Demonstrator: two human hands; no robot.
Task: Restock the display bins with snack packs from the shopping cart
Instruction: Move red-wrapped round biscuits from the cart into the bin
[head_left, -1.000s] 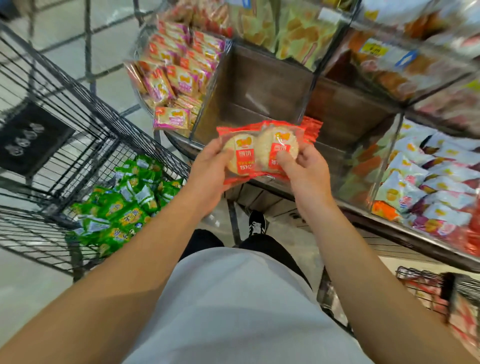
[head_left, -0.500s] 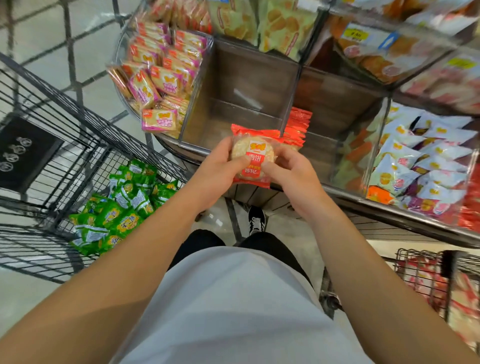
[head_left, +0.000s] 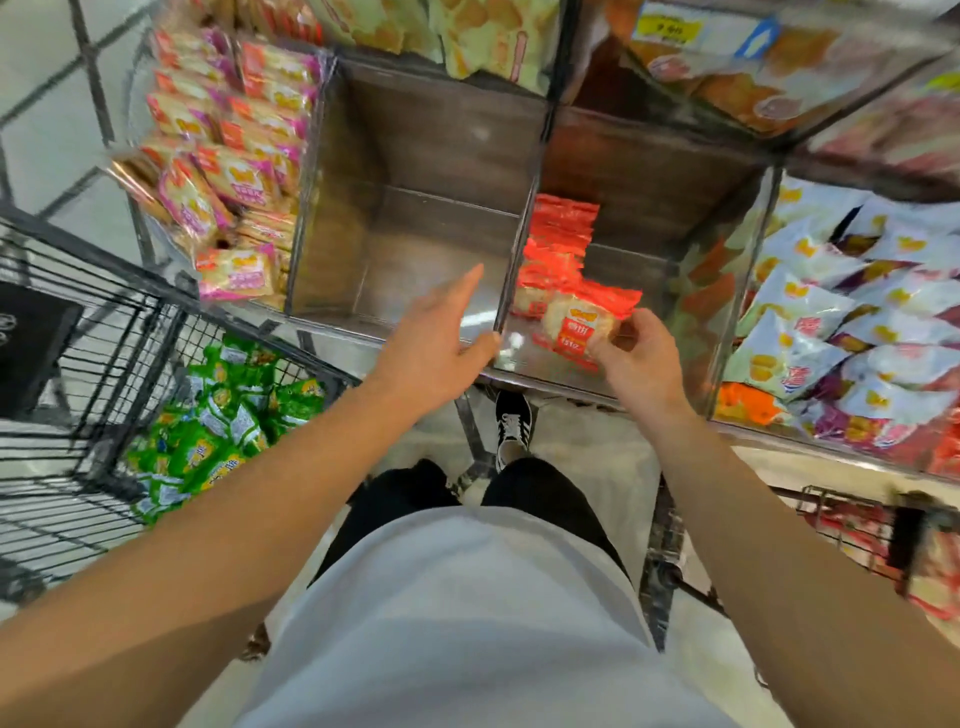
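My right hand (head_left: 636, 358) grips a red snack pack (head_left: 574, 325) with a round cracker showing, low over the front of a clear display bin (head_left: 670, 291). A row of the same red packs (head_left: 558, 244) stands along that bin's left wall. My left hand (head_left: 436, 338) is off the pack, fingers spread and straight, above the front rim of the neighbouring clear bin (head_left: 405, 234), which holds nothing. The black wire shopping cart (head_left: 78, 332) at the left carries a heap of green snack packs (head_left: 218, 421).
Pink cracker packs (head_left: 228, 171) fill the bin at far left. White and purple bags (head_left: 857, 322) fill the bin at right. Upper shelf bins hold yellow and orange packs (head_left: 483, 31). A second wire basket (head_left: 878, 530) with red packs sits low right. My shoe (head_left: 511, 426) shows below.
My left hand let go of the red packs and moved left over the bare bin. My right hand carried them right and down into the bin with the red row.
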